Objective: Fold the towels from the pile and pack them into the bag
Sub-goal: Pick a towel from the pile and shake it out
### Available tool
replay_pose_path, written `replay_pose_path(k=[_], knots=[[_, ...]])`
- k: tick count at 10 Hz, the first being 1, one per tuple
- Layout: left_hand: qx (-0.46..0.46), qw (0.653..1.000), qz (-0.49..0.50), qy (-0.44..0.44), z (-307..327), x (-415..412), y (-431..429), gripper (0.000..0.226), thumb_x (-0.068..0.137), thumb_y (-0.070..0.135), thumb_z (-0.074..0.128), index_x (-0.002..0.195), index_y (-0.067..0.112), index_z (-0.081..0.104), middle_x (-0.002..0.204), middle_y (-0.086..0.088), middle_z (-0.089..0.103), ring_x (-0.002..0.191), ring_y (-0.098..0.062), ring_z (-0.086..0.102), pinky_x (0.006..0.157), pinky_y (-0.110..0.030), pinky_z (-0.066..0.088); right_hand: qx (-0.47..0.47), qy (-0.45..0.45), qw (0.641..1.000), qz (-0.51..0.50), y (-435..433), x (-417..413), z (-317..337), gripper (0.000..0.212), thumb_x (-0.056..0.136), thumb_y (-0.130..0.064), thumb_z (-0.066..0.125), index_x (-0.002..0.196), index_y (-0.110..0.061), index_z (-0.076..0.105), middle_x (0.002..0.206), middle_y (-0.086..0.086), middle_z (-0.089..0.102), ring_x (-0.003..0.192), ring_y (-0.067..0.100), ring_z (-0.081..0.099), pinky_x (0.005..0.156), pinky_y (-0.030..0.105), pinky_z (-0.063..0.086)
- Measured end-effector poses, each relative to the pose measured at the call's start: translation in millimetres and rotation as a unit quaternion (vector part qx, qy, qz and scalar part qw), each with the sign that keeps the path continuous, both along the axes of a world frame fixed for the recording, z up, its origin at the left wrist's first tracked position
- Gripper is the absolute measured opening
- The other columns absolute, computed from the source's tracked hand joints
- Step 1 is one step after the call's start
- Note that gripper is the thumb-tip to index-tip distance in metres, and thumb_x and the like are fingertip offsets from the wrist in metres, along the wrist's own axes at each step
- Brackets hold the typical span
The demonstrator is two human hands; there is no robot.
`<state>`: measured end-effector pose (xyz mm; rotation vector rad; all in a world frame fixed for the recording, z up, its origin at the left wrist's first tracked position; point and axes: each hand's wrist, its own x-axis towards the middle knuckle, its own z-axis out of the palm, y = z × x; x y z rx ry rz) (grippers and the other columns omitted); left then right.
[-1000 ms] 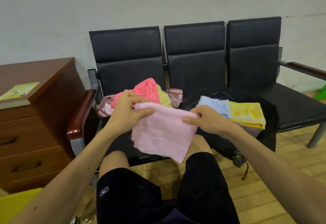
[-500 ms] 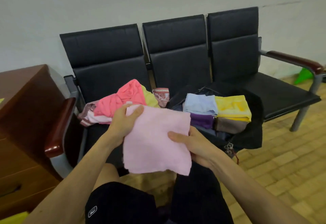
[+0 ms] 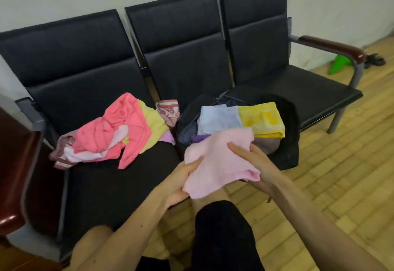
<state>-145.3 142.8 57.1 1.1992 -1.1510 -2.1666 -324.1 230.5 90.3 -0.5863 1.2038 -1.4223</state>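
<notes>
Pink towel point(image 3: 219, 164), held between left fingers point(image 3: 193, 164) and right fingers point(image 3: 236, 150)

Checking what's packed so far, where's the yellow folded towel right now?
In the head view, the yellow folded towel lies on top in the open black bag, right of the light blue towel.

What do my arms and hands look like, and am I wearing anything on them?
Both forearms are bare, with no sleeves in view. The left hand and right hand carry no visible gloves, rings or watch. Black shorts cover the thighs.
</notes>
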Motion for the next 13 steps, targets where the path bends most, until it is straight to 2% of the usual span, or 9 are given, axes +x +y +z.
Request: replay_pose_path(k=[1, 2, 5, 7, 8, 10, 11, 12, 13], knots=[[-0.053, 0.997, -0.024, -0.048, 0, -26, -49, 0.024, 0.097, 0.025, 0.062, 0.117, 0.012, 0.062, 0.106, -0.008, 0.072, 0.093, -0.021, 0.071, 0.072, -0.027, 0.06, 0.036, 0.063, 0.997, -0.006, -29, -36, -14, 0.019, 0.094, -0.022, 0.065, 0.111, -0.013, 0.064, 0.097, 0.001, 0.077, 0.088, 0.015, 0.074, 0.069, 0.026, 0.06], [-0.097, 0.993, -0.031, -0.055, 2, -49, -96, 0.037, 0.094, 0.022, 0.066, 0.13, 0.015, 0.06, 0.12, -0.007, 0.072, 0.11, -0.023, 0.068, 0.094, -0.039, 0.056, 0.068, 0.103, 0.992, 0.005, -69, -70, -28, 0.026, 0.094, -0.02, 0.065, 0.119, -0.014, 0.062, 0.109, -0.001, 0.075, 0.098, 0.015, 0.072, 0.076, 0.028, 0.059], [-0.235, 0.954, -0.086, -0.167, -25, -139, -236, 0.043, 0.096, 0.017, 0.064, 0.138, 0.02, 0.053, 0.128, -0.001, 0.065, 0.116, -0.02, 0.062, 0.101, -0.044, 0.052, 0.114, 0.234, 0.965, -0.022, -207, -156, -65, 0.033, 0.092, -0.011, 0.066, 0.124, -0.014, 0.058, 0.111, -0.001, 0.067, 0.09, 0.008, 0.063, 0.071, 0.025, 0.052], [-0.251, 0.93, -0.111, -0.245, -76, -158, -269, 0.052, 0.096, 0.015, 0.061, 0.146, 0.017, 0.047, 0.132, -0.001, 0.06, 0.113, -0.02, 0.059, 0.095, -0.034, 0.05, 0.181, 0.336, 0.922, -0.071, -246, -173, -121, 0.05, 0.088, -0.013, 0.068, 0.136, -0.019, 0.053, 0.113, 0.011, 0.067, 0.097, 0.029, 0.065, 0.086, 0.045, 0.055], [-0.241, 0.929, -0.107, -0.261, -97, -159, -276, 0.049, 0.095, 0.017, 0.061, 0.143, 0.019, 0.05, 0.131, -0.007, 0.062, 0.114, -0.025, 0.061, 0.1, -0.044, 0.051, 0.199, 0.366, 0.905, -0.081, -254, -174, -140, 0.054, 0.088, -0.015, 0.068, 0.14, -0.017, 0.05, 0.116, 0.014, 0.066, 0.101, 0.033, 0.063, 0.088, 0.045, 0.053], [-0.225, 0.939, -0.097, -0.242, -104, -151, -277, 0.05, 0.093, 0.02, 0.063, 0.141, 0.02, 0.05, 0.128, -0.006, 0.063, 0.111, -0.024, 0.062, 0.098, -0.045, 0.053, 0.264, 0.412, 0.869, -0.074, -255, -164, -139, 0.045, 0.089, -0.023, 0.067, 0.129, -0.005, 0.057, 0.12, 0.016, 0.065, 0.108, 0.035, 0.06, 0.081, 0.036, 0.047], [-0.236, 0.941, -0.069, -0.231, -99, -129, -267, 0.047, 0.095, 0.022, 0.063, 0.14, 0.024, 0.049, 0.121, 0.001, 0.061, 0.108, -0.022, 0.062, 0.092, -0.041, 0.056, 0.288, 0.546, 0.782, -0.092, -248, -143, -132, 0.055, 0.086, -0.026, 0.068, 0.133, -0.005, 0.05, 0.132, 0.021, 0.052, 0.123, 0.041, 0.045, 0.097, 0.046, 0.039], [-0.278, 0.942, 0.011, -0.187, -88, -93, -256, 0.028, 0.097, 0.014, 0.062, 0.123, 0.021, 0.06, 0.102, -0.001, 0.067, 0.089, -0.018, 0.068, 0.065, -0.03, 0.059, 0.179, 0.625, 0.739, -0.175, -249, -106, -124, 0.057, 0.079, -0.014, 0.072, 0.131, -0.007, 0.051, 0.128, 0.022, 0.049, 0.12, 0.043, 0.042, 0.094, 0.054, 0.036], [-0.278, 0.942, 0.093, -0.163, -80, -46, -245, 0.01, 0.096, 0.013, 0.062, 0.095, 0.022, 0.067, 0.077, 0.0, 0.068, 0.062, -0.015, 0.065, 0.049, -0.025, 0.05, 0.041, 0.647, 0.744, -0.162, -258, -55, -111, 0.045, 0.079, -0.01, 0.071, 0.121, -0.008, 0.057, 0.121, 0.018, 0.054, 0.112, 0.038, 0.044, 0.09, 0.05, 0.036]])
